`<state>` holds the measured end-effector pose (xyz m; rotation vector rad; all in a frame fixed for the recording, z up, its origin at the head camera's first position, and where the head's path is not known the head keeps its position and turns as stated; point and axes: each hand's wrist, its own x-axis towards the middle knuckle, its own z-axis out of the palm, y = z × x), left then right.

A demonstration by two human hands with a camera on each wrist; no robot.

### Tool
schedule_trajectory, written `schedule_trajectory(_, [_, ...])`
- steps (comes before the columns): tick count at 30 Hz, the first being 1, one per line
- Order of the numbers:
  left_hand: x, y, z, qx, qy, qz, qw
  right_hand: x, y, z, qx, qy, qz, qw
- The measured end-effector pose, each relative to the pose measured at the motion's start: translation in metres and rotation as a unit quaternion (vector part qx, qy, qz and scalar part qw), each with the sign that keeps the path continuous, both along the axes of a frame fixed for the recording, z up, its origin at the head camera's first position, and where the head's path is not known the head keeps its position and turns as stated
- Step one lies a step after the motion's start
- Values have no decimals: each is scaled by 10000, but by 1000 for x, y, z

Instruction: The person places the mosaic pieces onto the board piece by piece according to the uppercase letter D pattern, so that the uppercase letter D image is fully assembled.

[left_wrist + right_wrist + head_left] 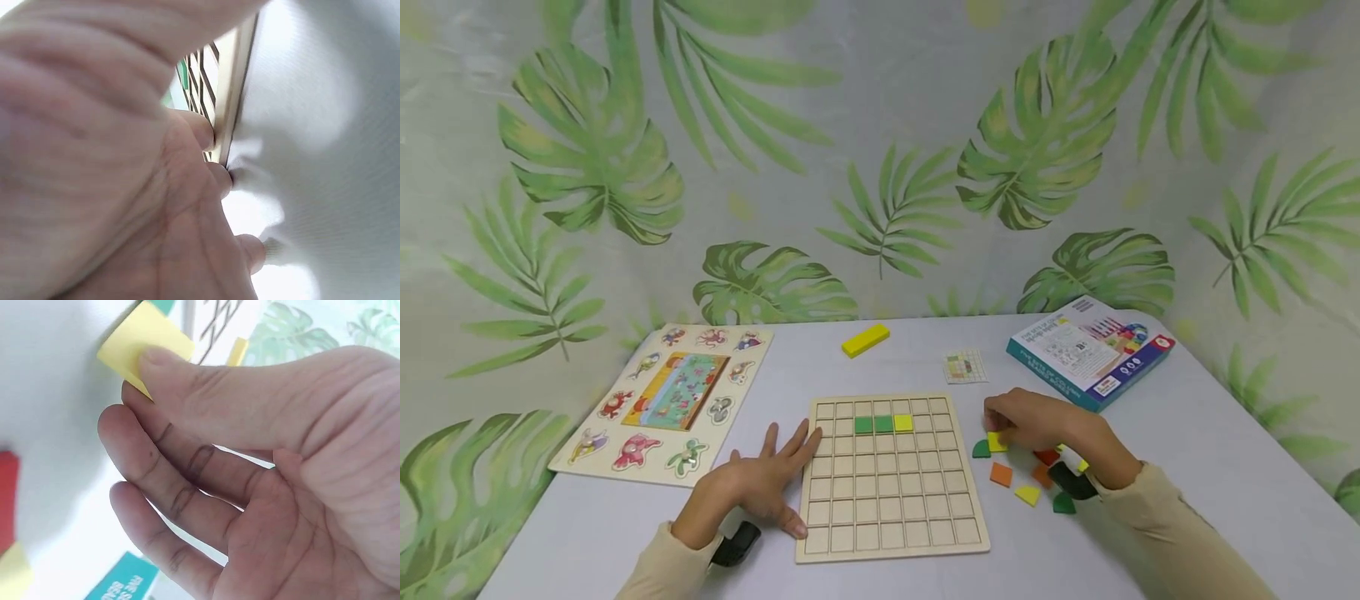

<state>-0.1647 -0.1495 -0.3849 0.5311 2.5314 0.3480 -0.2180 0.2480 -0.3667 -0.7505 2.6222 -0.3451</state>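
Note:
A wooden grid board [892, 483] lies flat on the white table, with two green square tiles [874, 424] and one yellow square tile [902, 423] in a row near its far edge. My left hand [763, 483] rests at the board's left side, fingers spread and thumb touching the near corner. Right of the board, my right hand [1030, 419] pinches another yellow square tile [147, 344] between thumb and fingers. Beneath and around that hand lie loose tiles, among them a green quarter-round [981, 449], an orange square [1001, 474] and a yellow quarter-round [1027, 495].
A small printed pattern card [965, 367] lies beyond the board, with a yellow bar [866, 340] to its left. At the back right sits a game box [1090, 350]. An animal picture puzzle [662, 404] occupies the left side. A leaf-printed cloth hangs behind the table.

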Motion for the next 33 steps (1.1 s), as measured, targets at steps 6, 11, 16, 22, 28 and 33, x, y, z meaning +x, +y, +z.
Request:
schedule_trajectory(6, [0,0,-2,100,-73,64,9999,-1,-13,8,-134,213,138,9996])
schedule_trajectory(11, [0,1,-3,83,-99,96,9999,-1,-29,12,-151,184,130,9996])
schedule_trajectory(16, [-3,-2,-6,148,-182,75,9997,-5,-43,12,-305,201,256,9990])
schedule_trajectory(22, [-8,-7,-11,224,-239,6,9995,-8,-65,10,-369,458,328,9977])
schedule_trajectory(28, [-3,-5,-5,190,-126,90,9997,-8,-89,9,-556,911,417,9934])
schedule_trajectory(33, [-2,-3,-2,161,16,37,9999,-9,-109,10,-760,857,567,9918])
